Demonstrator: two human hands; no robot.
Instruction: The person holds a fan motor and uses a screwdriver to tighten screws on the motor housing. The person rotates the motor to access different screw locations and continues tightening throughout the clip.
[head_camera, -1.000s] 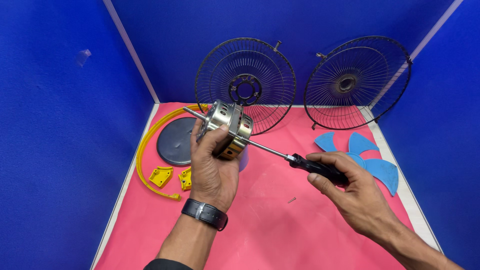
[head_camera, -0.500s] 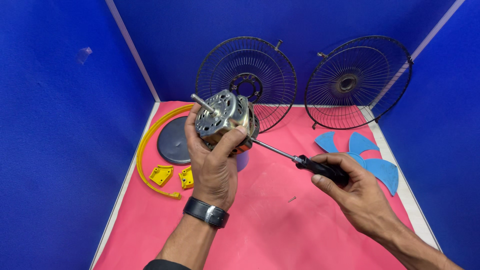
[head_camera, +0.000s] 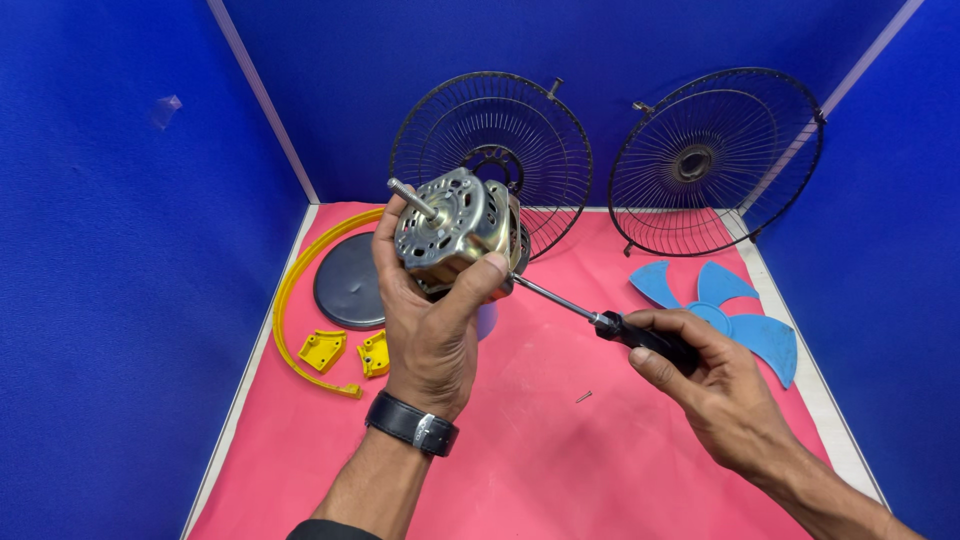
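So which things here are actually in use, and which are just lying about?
In use: left hand holding the fan motor; right hand holding the screwdriver.
Lying about: two wire fan guards, blue fan blade, dark round base, yellow ring, loose screw.

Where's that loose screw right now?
The screw lies on the pink mat, centre of the head view, just left of the right hand.
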